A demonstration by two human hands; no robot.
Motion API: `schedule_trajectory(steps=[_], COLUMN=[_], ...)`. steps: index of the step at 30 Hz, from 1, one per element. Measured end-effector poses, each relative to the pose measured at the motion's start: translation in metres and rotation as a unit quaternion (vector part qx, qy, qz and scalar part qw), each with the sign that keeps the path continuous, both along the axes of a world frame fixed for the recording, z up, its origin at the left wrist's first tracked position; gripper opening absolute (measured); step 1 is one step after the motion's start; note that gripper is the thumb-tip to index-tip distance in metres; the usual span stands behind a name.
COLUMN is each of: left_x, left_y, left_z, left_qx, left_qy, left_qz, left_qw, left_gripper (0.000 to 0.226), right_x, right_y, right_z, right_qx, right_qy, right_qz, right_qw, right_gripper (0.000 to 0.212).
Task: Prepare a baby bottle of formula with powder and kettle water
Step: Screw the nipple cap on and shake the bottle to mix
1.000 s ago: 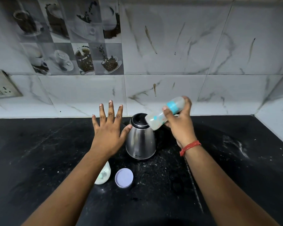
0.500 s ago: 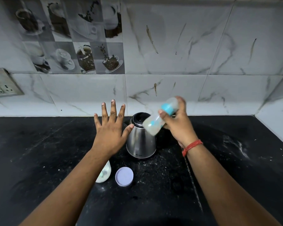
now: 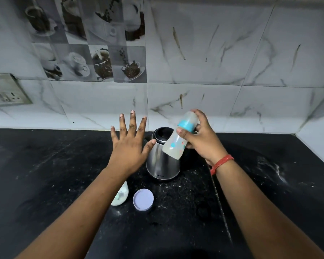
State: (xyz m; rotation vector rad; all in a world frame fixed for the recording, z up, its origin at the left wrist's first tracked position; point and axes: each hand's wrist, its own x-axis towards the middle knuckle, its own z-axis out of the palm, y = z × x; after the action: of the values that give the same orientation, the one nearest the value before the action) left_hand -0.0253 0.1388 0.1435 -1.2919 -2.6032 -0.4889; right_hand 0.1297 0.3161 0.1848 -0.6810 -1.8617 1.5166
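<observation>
Black stone counter (image 3: pixel 45 174), dusted with pale specks and smears, carries everything here. The right hand (image 3: pixel 202 139) grips a capped bottle (image 3: pixel 178 139) tilted in the air, teat end up toward the wall, base hanging over the steel kettle (image 3: pixel 161 161). Its body looks cloudy and the blue collar is on, so this reads as the mixing step: shaking or swirling water and powder together. The left hand (image 3: pixel 129 146) is open, fingers spread, holding nothing, hovering just beside the kettle with the thumb near its rim.

A white powder container (image 3: pixel 121 195), partly hidden under the left forearm, stands on the counter, and its lilac lid (image 3: pixel 143 199) lies off beside it. Next move, as I judge it: check that no lumps are left, set the bottle upright clear of the kettle, then put the lid on the container.

Marble-look tiles (image 3: pixel 232 62) back the counter, with a patch of coffee-cup picture tiles and a socket plate (image 3: pixel 6 90) at left.
</observation>
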Motion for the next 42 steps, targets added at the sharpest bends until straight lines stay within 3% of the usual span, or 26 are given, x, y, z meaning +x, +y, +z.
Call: schedule_trajectory(steps=[4, 7, 11, 14, 17, 21, 24, 28, 31, 35, 39, 42], left_x=[-0.002, 0.0, 0.0, 0.0, 0.0, -0.001, -0.002, -0.003, -0.003, 0.0, 0.0, 0.001], left_y=[0.0, -0.001, 0.0, 0.0, 0.002, 0.002, 0.004, 0.004, 0.005, 0.004, 0.005, 0.005], left_z=[0.0, 0.0, 0.001, 0.003, 0.005, 0.006, 0.008, 0.011, 0.012, 0.013, 0.016, 0.018], left_qx=[0.002, -0.003, -0.004, -0.006, -0.001, -0.008, -0.005, -0.011, -0.003, -0.015, -0.008, -0.011], left_qy=[-0.01, -0.003, -0.012, -0.005, -0.012, 0.008, 0.007, 0.016, 0.008, 0.019, 0.011, 0.019], left_qz=[0.004, 0.0, 0.004, 0.001, 0.002, 0.0, 0.0, -0.002, -0.002, -0.005, -0.007, -0.013], left_qw=[1.0, 1.0, 1.0, 1.0, 1.0, 1.0, 1.0, 1.0, 1.0, 1.0, 1.0, 1.0], left_gripper=[0.085, 0.083, 0.083, 0.085, 0.085, 0.082, 0.082, 0.082, 0.082, 0.083, 0.082, 0.082], right_x=[0.0, 0.0, 0.002, -0.001, 0.0, -0.002, 0.001, 0.001, 0.003, 0.001, 0.004, 0.003], right_y=[0.002, 0.001, 0.007, 0.003, 0.005, 0.003, 0.008, 0.007, 0.009, 0.008, 0.012, 0.009], right_z=[-0.001, 0.001, 0.005, 0.005, 0.003, 0.001, 0.0, 0.001, 0.002, 0.002, 0.004, 0.002], right_qx=[-0.029, -0.022, -0.031, 0.004, -0.026, 0.004, -0.034, -0.006, -0.037, -0.002, -0.023, 0.006], right_qy=[0.091, 0.04, 0.107, 0.051, 0.133, 0.044, 0.144, 0.049, 0.142, 0.055, 0.137, 0.045], right_qz=[-0.097, -0.018, -0.097, -0.054, -0.144, -0.06, -0.154, -0.055, -0.154, -0.061, -0.152, -0.042], right_qw=[0.991, 0.999, 0.989, 0.997, 0.98, 0.997, 0.977, 0.997, 0.977, 0.997, 0.979, 0.998], right_gripper=[0.066, 0.078, 0.069, 0.069, 0.068, 0.068, 0.067, 0.067, 0.067, 0.066, 0.06, 0.067])
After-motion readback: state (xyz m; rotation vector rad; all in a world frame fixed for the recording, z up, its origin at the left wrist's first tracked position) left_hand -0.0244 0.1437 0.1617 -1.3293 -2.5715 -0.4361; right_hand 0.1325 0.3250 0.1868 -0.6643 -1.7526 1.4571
